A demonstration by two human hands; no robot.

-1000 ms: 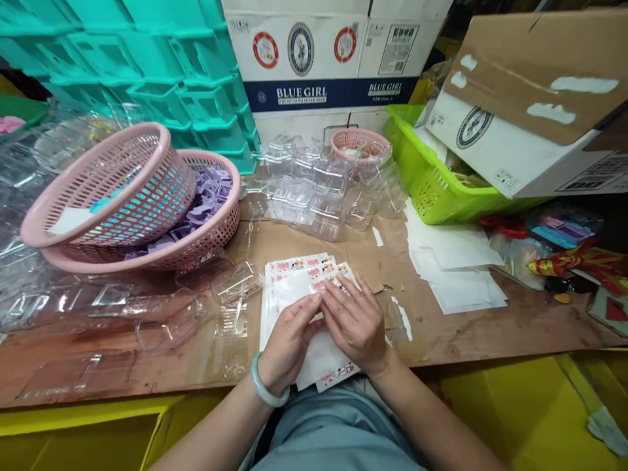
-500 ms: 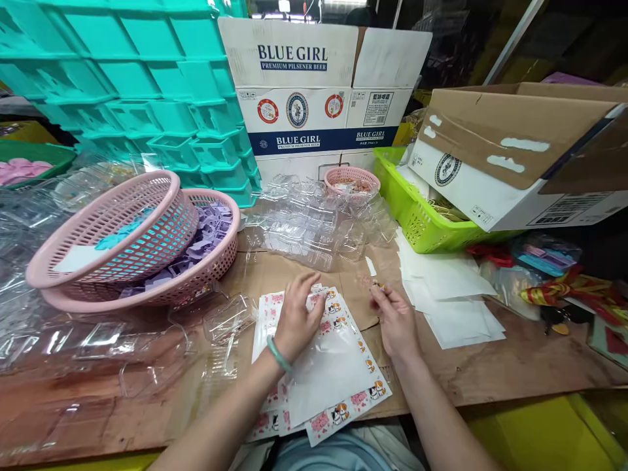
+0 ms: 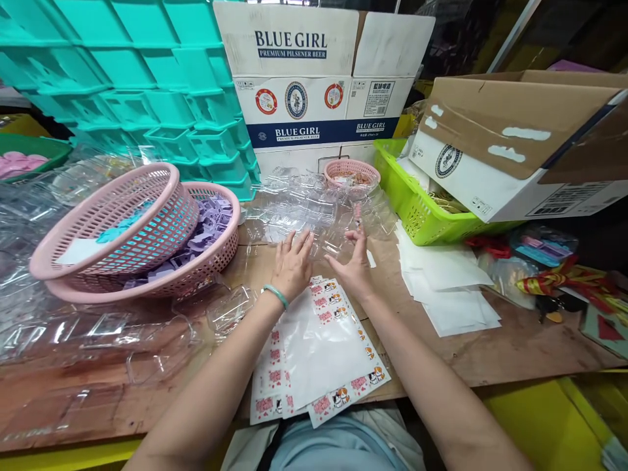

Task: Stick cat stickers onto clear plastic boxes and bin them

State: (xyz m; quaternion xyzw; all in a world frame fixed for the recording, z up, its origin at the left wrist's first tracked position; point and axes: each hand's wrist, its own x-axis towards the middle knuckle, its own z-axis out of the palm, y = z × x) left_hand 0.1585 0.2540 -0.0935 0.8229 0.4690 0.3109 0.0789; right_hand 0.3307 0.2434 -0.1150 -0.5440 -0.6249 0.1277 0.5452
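Observation:
My left hand [image 3: 293, 265], with a green bangle on the wrist, has its fingers spread over the near edge of the clear plastic boxes [image 3: 294, 216]. It holds nothing that I can see. My right hand [image 3: 356, 267] reaches toward the same boxes, thumb stretched away from the raised fingers. A small pink-and-white sticker [image 3: 358, 212] shows at its index fingertip; how it is held is hard to make out. Below both hands lie sticker sheets [image 3: 321, 405] with cartoon cats and pink print, partly covered by a blank white sheet [image 3: 324, 353].
Two pink baskets [image 3: 216, 278] with purple and blue pieces stand left, beside more clear packaging [image 3: 93, 333]. A small pink basket [image 3: 338, 186] sits behind. White papers [image 3: 456, 294], a green basket [image 3: 417, 222] and a carton [image 3: 520, 144] are right. Turquoise bins [image 3: 147, 72] rise behind.
My right hand has moved left and forward with the sticker, and its thumb has opened away from the fingers. My left hand has moved forward off the sheets to the clear boxes.

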